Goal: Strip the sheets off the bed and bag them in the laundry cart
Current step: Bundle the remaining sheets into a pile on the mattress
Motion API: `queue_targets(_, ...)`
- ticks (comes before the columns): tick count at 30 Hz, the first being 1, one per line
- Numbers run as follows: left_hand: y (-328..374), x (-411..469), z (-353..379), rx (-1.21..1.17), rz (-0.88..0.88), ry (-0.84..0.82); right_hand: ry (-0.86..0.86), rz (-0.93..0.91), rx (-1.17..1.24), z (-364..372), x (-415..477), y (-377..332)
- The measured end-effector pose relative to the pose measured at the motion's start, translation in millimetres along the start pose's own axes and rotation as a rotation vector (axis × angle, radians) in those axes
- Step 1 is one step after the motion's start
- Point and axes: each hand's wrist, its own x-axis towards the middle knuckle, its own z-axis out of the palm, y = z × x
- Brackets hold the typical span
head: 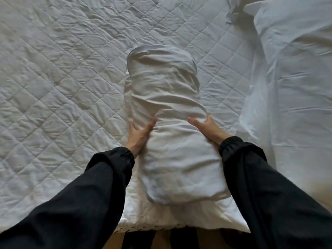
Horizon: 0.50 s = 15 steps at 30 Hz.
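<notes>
A white rolled bundle of sheets [167, 123] lies lengthwise on the bed, its near end by the mattress edge. My left hand [138, 136] grips the bundle's left side, thumb on top and fingers tucked under the cloth. Against the right side, my right hand [209, 129] holds the roll with its thumb on top and fingers wrapped round the edge. Both arms wear black sleeves. The quilted white mattress pad [59, 83] covers the bed beneath. No laundry cart is in view.
White pillows and loose bedding [296, 87] are heaped along the right side of the bed. The mattress edge [147, 229] runs just in front of my legs, with wooden floor below it. A dark gap shows at the top right.
</notes>
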Motion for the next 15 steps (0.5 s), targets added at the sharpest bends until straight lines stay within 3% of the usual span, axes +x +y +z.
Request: queue_targets(15, -37.6, 35.5, 11.3, 0.085, 0.007, 0.182, 0.055, 0.018, 0.05, 15.0, 20.3, -0.1)
